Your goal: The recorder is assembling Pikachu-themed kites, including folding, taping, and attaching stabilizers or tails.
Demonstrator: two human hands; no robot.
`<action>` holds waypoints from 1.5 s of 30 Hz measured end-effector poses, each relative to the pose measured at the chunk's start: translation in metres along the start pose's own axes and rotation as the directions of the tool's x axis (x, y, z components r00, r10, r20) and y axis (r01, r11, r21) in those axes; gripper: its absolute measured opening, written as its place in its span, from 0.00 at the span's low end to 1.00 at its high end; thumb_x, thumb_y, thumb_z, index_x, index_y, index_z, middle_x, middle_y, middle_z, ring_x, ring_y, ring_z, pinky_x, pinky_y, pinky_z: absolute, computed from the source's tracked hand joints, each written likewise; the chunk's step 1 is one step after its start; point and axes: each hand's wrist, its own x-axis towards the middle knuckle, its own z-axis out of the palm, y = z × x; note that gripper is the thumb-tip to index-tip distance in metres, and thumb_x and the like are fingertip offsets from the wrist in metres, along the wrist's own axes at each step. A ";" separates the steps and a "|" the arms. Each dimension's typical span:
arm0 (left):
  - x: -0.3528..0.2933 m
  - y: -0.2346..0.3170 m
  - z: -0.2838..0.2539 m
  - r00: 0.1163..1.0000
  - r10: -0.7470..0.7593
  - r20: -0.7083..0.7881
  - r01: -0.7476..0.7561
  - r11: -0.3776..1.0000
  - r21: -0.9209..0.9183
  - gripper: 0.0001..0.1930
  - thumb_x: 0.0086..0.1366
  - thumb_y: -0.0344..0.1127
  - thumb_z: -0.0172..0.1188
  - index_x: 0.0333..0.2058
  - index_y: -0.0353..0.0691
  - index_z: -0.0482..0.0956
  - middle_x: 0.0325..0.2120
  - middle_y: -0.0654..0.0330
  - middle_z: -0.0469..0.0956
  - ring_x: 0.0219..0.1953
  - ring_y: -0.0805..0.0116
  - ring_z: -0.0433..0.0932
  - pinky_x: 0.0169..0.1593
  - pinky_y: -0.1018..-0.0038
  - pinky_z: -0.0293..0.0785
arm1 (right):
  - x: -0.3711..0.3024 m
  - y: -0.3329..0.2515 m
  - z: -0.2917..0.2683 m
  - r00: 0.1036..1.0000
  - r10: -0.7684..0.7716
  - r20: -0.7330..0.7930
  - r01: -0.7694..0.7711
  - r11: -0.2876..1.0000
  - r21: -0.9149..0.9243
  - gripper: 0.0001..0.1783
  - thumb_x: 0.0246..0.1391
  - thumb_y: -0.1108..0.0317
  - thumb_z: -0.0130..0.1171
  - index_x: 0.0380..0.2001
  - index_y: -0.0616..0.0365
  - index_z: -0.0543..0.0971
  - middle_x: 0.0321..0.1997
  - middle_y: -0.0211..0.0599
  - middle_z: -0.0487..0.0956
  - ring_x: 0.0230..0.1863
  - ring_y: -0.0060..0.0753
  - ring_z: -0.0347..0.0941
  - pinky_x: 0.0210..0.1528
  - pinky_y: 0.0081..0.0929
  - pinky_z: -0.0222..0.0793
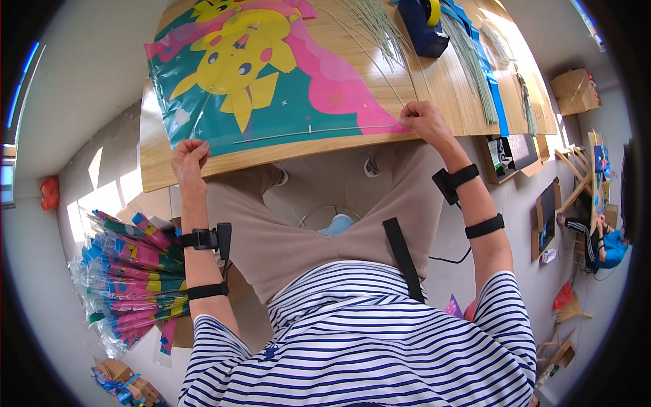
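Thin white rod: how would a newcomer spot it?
On the light-wood table, find the glossy green, pink and yellow plastic sheet. Along its near edge, between left hand and right hand, lies the thin white rod; a short white crosspiece near its middle sets it apart from the pale green sticks farther back.

Teal and pink sheet with yellow cartoon figures, navy-striped white shirt, beige trousers

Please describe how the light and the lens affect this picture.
In the head view, the fisheye lens bows the table's front edge and leaves a black rim; the co-worker near the right rim appears tilted; strong bright patches show at left; glare whitens the table's far right; the left hand and right hand look reasonably sharp.
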 end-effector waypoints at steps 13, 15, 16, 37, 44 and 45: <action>0.001 -0.003 0.006 0.999 -0.033 0.005 0.033 0.997 0.074 0.06 0.58 0.24 0.66 0.30 0.37 0.77 0.24 0.66 0.76 0.25 0.77 0.74 0.29 0.82 0.67 | 0.016 0.011 0.006 0.999 0.032 0.005 -0.031 0.983 -0.181 0.09 0.45 0.70 0.64 0.27 0.67 0.82 0.24 0.48 0.81 0.29 0.41 0.78 0.35 0.35 0.72; 0.000 0.000 0.010 0.999 -0.034 0.001 0.034 0.996 0.080 0.06 0.58 0.24 0.66 0.30 0.37 0.77 0.24 0.66 0.76 0.25 0.77 0.74 0.29 0.82 0.68 | 0.016 0.014 0.004 0.999 0.048 -0.002 -0.047 0.984 -0.170 0.09 0.45 0.70 0.63 0.26 0.67 0.82 0.24 0.49 0.81 0.29 0.41 0.78 0.35 0.35 0.72; 0.000 0.001 0.011 0.999 -0.034 -0.005 0.034 0.996 0.083 0.06 0.58 0.24 0.66 0.30 0.37 0.77 0.24 0.66 0.76 0.24 0.76 0.74 0.29 0.82 0.68 | 0.016 0.014 0.004 0.999 0.049 -0.005 -0.050 0.987 -0.154 0.09 0.45 0.70 0.64 0.26 0.67 0.82 0.24 0.49 0.80 0.29 0.40 0.78 0.34 0.35 0.72; 0.011 0.001 0.013 1.000 0.007 0.014 -0.010 0.985 0.175 0.06 0.59 0.27 0.66 0.31 0.37 0.77 0.22 0.65 0.75 0.22 0.77 0.73 0.26 0.80 0.63 | 0.013 0.007 0.002 0.996 0.087 0.000 -0.085 0.983 -0.159 0.09 0.46 0.70 0.62 0.27 0.67 0.82 0.24 0.48 0.80 0.29 0.39 0.78 0.35 0.35 0.72; 0.012 -0.005 0.012 1.000 -0.024 0.017 0.019 0.977 0.213 0.06 0.60 0.26 0.65 0.30 0.37 0.76 0.22 0.65 0.75 0.21 0.76 0.73 0.25 0.81 0.62 | 0.013 0.008 0.008 0.995 0.092 -0.029 -0.097 0.967 -0.236 0.08 0.47 0.69 0.63 0.28 0.64 0.83 0.29 0.50 0.82 0.34 0.45 0.80 0.38 0.37 0.73; 0.013 -0.003 0.009 1.000 -0.019 0.015 0.015 0.973 0.229 0.06 0.60 0.26 0.65 0.30 0.37 0.76 0.22 0.65 0.75 0.21 0.76 0.73 0.25 0.81 0.62 | 0.016 0.008 0.012 0.996 0.078 -0.031 -0.083 0.968 -0.237 0.08 0.47 0.69 0.63 0.28 0.64 0.83 0.29 0.50 0.82 0.34 0.45 0.80 0.38 0.37 0.73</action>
